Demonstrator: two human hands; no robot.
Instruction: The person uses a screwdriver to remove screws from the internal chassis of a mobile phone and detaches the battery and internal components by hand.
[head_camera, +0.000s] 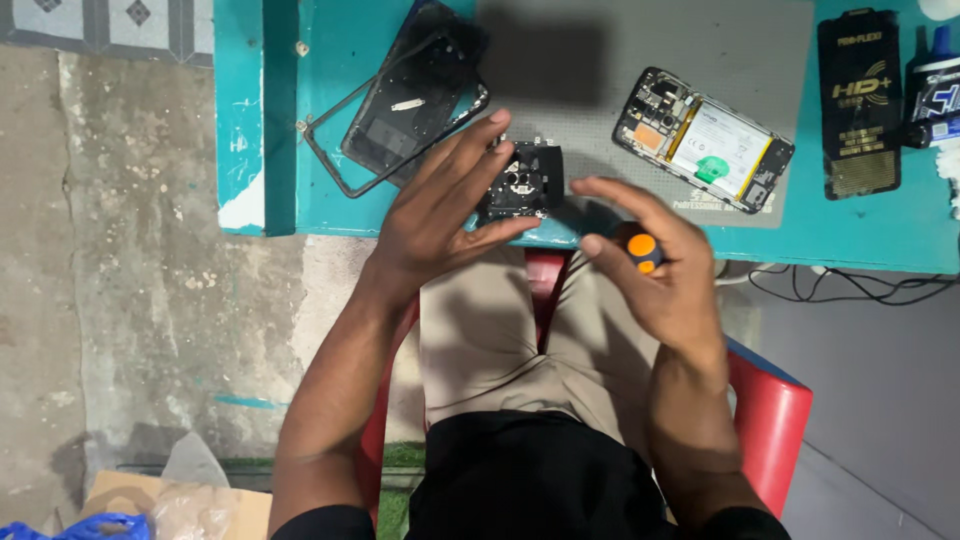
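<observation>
Left hand (440, 215) pinching black plastic phone camera-frame piece (522, 180) at tabletop (860, 235) edge; right hand (660, 265) gripping orange-capped screwdriver (640, 247) at 3 o'clock. Risk: loose pinch, piece drops off edge.

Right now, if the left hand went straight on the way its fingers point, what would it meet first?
Probably the grey mat; the left hand already holds the black camera part, and nothing else seems in line. Depth is unclear.

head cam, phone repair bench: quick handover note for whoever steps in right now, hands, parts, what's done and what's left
Left hand: holds the small black camera-frame part at the table edge.
Right hand: grips an orange-capped screwdriver, its tip hidden.
Parts: opened phone with its battery exposed lies on the grey mat; black back cover and thin frame at left; black packet at right.
Done: phone is opened, cover off.
Left: parts remain apart; nothing is reassembled.
</observation>
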